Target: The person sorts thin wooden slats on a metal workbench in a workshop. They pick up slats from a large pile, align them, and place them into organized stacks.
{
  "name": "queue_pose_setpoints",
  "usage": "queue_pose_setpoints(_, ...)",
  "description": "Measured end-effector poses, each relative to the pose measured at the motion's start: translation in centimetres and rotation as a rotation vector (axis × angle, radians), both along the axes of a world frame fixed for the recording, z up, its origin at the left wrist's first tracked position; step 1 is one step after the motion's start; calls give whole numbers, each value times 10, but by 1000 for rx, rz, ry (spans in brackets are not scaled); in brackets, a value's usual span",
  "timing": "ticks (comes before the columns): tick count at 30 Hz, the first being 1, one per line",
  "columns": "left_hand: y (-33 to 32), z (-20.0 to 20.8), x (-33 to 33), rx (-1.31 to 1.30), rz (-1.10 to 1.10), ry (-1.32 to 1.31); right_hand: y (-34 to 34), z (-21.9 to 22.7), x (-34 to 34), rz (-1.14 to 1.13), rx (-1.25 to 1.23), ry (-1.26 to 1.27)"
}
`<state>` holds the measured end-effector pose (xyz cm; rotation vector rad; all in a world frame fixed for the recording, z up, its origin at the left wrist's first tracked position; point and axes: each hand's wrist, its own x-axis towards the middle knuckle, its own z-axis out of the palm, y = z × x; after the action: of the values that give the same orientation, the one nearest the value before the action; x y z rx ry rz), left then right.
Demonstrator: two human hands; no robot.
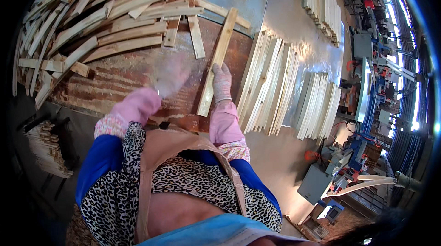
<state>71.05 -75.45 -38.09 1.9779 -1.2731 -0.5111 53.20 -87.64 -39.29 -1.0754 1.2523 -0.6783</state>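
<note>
A pale wooden slat (219, 55) slants across the rust-brown tabletop (124, 83), its far end leaning to the right. My right hand (222, 83), in a light knitted glove, grips the slat by its right edge, with the fingers closed around it. Left of the slat, my left hand (172, 75) hovers over the tabletop as a blur; its fingers are smeared by motion, and nothing can be made out in it. Beyond my left hand, a short wooden piece (195, 36) lies by the edge of a heap of loose slats (124, 16).
Right of my right hand stands a row of stacked slats (268, 81), with another stack (319, 106) beside it and a further stack (321, 9) at the far right. Slats also sit on a rack (46, 149) at lower left. Machinery (319, 181) lines the right side.
</note>
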Motion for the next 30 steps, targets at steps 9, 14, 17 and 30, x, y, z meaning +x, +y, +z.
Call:
queue_pose_setpoints(9, -81, -31, 65, 563, 367, -298, -11, 43, -49, -179, 299, -310)
queue_pose_setpoints(14, -62, -7, 49, 377, 298, -81, -8, 30, -64, -103, 276, -173)
queue_pose_setpoints(17, 2, 44, -16, 282, 122, 594, -6, -12, -61, -146, 213, -198)
queue_pose_setpoints(30, 118, 45, -17, 357, 1, 1436, -7, 64, -2, 964, -1261, 752)
